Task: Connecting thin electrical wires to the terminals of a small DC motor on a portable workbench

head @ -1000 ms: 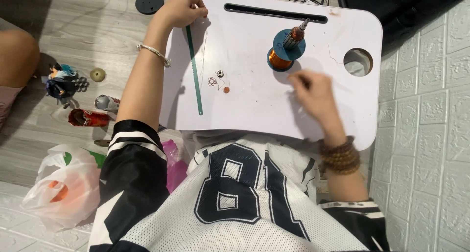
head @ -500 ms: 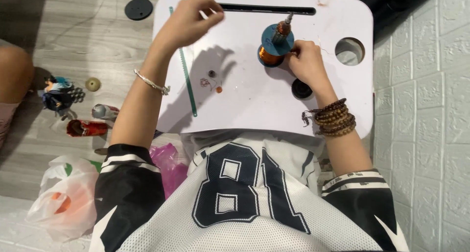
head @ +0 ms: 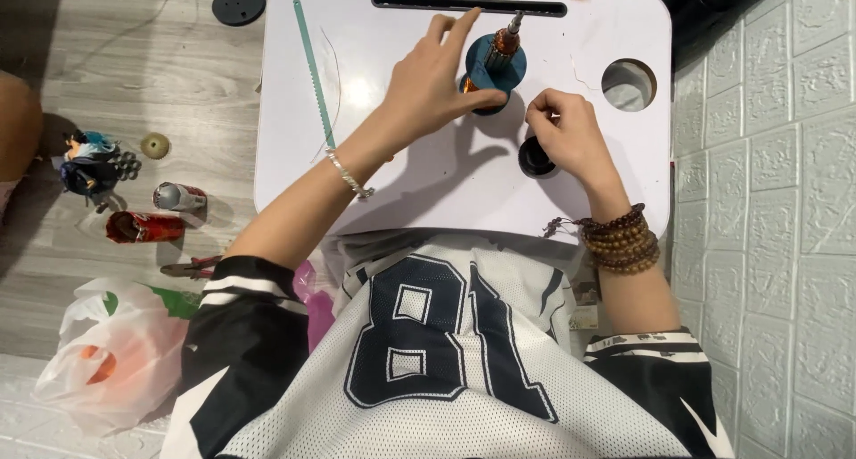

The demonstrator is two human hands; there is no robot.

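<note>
Left hand [head: 428, 89] moved onto motor rotor [head: 493, 62], perhaps gripping; saw blade [head: 314, 67] alongside.

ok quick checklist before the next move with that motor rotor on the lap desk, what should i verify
1. Left hand on the rotor: ok, the hand touches its side.
2. Rotor upright, shaft up: ok.
3. Right hand grip: cannot tell, fingers curled near the black round part.
4. Green saw blade away from the hands: ok, at the desk's left edge.
5. White lap desk stable: cannot tell.
</note>
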